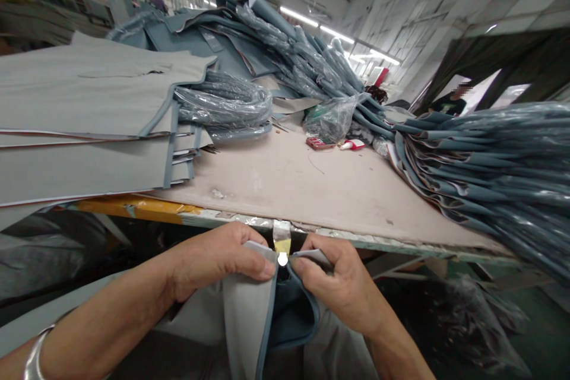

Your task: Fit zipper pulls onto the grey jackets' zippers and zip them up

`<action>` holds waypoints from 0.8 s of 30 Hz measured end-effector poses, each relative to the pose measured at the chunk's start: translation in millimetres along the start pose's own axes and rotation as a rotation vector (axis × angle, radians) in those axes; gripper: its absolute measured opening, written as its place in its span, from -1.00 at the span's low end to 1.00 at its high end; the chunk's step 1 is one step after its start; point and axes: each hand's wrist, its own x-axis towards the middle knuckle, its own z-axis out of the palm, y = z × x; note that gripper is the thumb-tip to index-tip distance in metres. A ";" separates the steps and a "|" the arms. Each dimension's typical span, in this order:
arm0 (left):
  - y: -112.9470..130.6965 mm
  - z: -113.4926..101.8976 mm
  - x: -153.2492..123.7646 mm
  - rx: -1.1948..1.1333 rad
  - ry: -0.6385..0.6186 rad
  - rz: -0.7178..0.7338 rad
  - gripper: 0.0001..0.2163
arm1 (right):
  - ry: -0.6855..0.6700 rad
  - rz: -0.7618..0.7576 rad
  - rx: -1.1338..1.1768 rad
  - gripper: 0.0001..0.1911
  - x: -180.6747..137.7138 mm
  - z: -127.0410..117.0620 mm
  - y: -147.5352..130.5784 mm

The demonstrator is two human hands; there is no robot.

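My left hand (218, 261) pinches one edge of a grey fabric piece (247, 314) with blue-grey binding, just below the table's front edge. My right hand (342, 285) pinches the facing edge of the same piece, thumb and fingers pressed together. Between the two hands a small shiny metal part (282, 259) sits under a strip of tape (281, 234) stuck to the table edge. The fabric hangs down towards my lap, folded, with a dark blue inner side (294, 314). A silver bracelet (35, 356) is on my left wrist.
A worn tabletop (312, 184) spreads ahead. Stacked grey panels (84, 124) lie at left, plastic-wrapped blue-grey bundles (222, 104) behind, and a big stack of blue-grey pieces (494, 166) at right. A red box (318, 143) lies mid-table. A person (452, 101) sits far right.
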 end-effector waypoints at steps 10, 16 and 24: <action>-3.2 -1.1 0.1 -0.024 -0.016 0.013 -0.78 | 0.017 -0.041 -0.099 -0.85 -0.2 -1.0 1.5; -2.3 -1.3 -0.6 -0.011 -0.028 0.007 -0.78 | 0.033 -0.105 -0.189 -0.86 0.3 0.5 -1.6; -0.5 -0.1 -0.7 -0.013 -0.043 0.028 -0.79 | 0.082 -0.058 -0.182 -0.83 -2.5 3.0 -3.0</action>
